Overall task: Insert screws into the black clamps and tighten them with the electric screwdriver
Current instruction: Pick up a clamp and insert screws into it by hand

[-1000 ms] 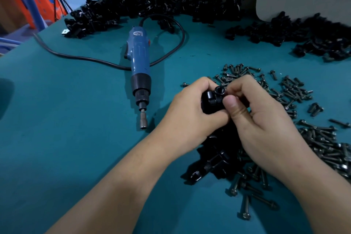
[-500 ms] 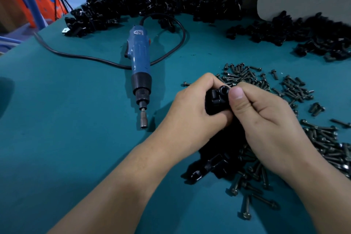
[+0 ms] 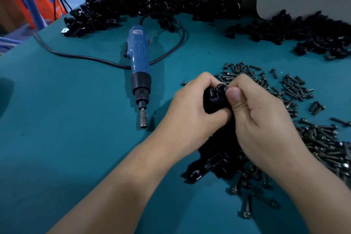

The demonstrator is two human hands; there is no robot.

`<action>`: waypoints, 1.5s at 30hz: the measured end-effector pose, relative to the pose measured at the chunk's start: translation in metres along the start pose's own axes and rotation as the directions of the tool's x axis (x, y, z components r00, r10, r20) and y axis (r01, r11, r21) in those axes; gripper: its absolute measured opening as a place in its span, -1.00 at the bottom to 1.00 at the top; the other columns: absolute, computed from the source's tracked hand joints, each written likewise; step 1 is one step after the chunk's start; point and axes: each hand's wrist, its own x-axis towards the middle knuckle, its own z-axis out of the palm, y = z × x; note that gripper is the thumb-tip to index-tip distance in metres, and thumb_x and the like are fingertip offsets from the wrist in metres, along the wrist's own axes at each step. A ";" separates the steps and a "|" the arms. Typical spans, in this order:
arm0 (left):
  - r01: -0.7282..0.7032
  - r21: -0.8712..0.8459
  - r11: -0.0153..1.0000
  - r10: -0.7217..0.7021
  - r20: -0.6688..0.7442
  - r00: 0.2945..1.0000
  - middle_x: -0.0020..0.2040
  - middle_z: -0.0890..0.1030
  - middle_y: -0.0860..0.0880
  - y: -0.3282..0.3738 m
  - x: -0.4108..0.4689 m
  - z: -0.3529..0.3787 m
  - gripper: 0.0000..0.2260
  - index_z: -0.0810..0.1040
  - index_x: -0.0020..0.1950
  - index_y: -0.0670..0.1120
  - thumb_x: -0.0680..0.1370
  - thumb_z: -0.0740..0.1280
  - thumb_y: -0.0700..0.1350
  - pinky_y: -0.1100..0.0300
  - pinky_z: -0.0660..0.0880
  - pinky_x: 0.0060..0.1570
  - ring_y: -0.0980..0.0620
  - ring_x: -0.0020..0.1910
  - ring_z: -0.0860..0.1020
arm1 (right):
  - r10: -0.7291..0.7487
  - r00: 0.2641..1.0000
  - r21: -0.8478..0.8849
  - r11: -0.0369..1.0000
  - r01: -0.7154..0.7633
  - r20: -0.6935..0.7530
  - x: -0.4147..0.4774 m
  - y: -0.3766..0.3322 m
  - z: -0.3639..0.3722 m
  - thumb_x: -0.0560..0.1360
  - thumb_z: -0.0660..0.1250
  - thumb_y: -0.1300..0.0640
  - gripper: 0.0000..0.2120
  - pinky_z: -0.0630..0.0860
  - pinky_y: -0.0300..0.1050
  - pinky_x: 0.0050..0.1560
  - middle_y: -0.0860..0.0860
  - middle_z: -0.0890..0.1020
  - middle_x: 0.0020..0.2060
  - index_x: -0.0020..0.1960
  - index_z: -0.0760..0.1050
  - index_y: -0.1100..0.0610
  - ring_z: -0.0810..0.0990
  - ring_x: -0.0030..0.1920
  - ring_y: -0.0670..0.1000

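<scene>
Holding one black clamp (image 3: 214, 99) over the teal table (image 3: 76, 138): our left hand (image 3: 190, 114) curls round its body, our right hand (image 3: 262, 119) pinches its round socket end. Electric screwdriver (image 3: 139, 59): lying unheld, left of us. Screws (image 3: 296, 89): loose, scattered at right. Spare clamps (image 3: 209, 167): heaped beneath our wrists.

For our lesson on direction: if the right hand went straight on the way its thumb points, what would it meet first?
The right hand meets the black clamp it pinches, then probably the left hand.
</scene>
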 end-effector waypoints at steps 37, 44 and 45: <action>0.372 -0.908 0.191 -0.328 0.298 0.896 -0.13 0.69 -0.17 0.015 0.005 -0.010 -0.89 0.71 -0.14 -0.26 0.38 0.56 -0.27 0.17 0.64 0.00 -0.11 -0.04 0.70 | 0.476 0.866 -0.361 0.843 -0.399 0.154 -0.021 0.050 -0.106 0.26 0.64 -0.17 -0.67 0.69 -0.01 -0.31 -0.27 0.68 -0.26 -0.04 0.64 -0.38 0.59 -0.49 -0.10; 0.419 -0.885 0.205 -0.293 0.353 0.889 -0.10 0.66 -0.13 0.016 0.003 -0.015 -0.82 0.71 -0.07 -0.20 0.38 0.56 -0.16 0.20 0.63 -0.06 -0.04 -0.07 0.67 | 0.315 0.948 -0.264 0.911 -0.318 -0.054 -0.022 0.068 -0.114 0.17 0.24 -0.71 -0.34 0.67 0.24 -0.35 -0.27 0.68 -0.17 0.07 0.64 -0.35 0.71 -0.36 -0.02; 0.430 -0.876 0.219 -0.279 0.366 0.888 -0.11 0.66 -0.12 0.016 0.003 -0.015 -0.82 0.71 -0.08 -0.19 0.38 0.55 -0.14 0.20 0.63 -0.04 -0.02 -0.07 0.67 | 0.273 0.958 -0.194 0.939 -0.285 -0.085 -0.020 0.060 -0.112 0.22 0.30 -0.65 -0.39 0.69 0.21 -0.31 -0.22 0.69 -0.17 0.07 0.65 -0.31 0.72 -0.32 -0.04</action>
